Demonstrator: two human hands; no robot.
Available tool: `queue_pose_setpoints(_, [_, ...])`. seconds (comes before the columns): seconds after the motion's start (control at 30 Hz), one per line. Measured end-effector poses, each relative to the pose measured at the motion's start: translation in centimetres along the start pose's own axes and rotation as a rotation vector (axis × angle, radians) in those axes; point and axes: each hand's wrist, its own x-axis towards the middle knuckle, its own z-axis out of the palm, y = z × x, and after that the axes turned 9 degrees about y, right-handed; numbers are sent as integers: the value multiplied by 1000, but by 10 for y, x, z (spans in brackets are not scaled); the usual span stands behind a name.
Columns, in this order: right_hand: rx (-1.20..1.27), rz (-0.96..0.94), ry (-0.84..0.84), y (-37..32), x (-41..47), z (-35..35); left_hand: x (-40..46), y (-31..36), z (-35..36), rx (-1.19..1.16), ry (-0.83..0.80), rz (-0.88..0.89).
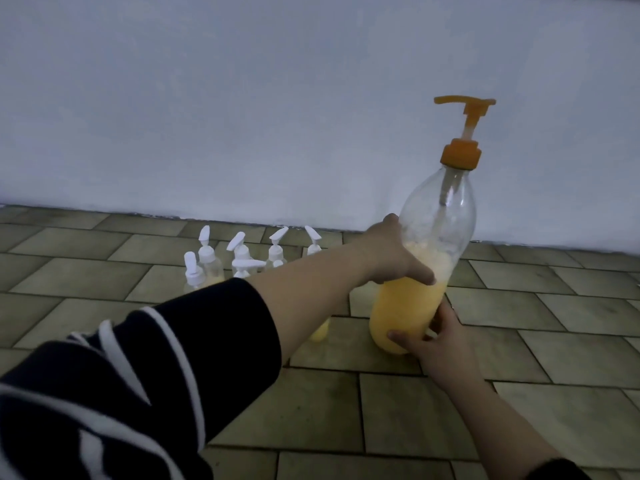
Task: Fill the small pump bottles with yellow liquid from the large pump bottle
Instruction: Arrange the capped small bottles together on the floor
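The large pump bottle (420, 271) is clear plastic with an orange pump head, about half full of yellow liquid, tilted slightly on the tiled floor. My left hand (391, 258) wraps its middle from the left. My right hand (433, 337) grips its base from the front right. Several small pump bottles (207, 261) with white pump heads stand in a cluster near the wall at the left, some showing yellow liquid. One more small bottle (320, 332) with yellow liquid is mostly hidden behind my left forearm.
A pale wall (311, 98) runs along the back, meeting the tiled floor (519, 358) just behind the bottles. My dark sleeve with white stripes (121, 393) fills the lower left.
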Motion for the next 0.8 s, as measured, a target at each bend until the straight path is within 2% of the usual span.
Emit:
queue_pose_setpoints(0.27, [-120, 17, -22, -10, -11, 39, 3, -20, -35, -97, -30, -169])
queue_pose_setpoints(0.57, [-152, -6, -4, -15, -14, 41, 2, -18, -36, -86, -14, -186])
queue_pose_setpoints(0.8, [-71, -23, -21, -27, -5, 35, -1, -12, -37, -61, -11, -158])
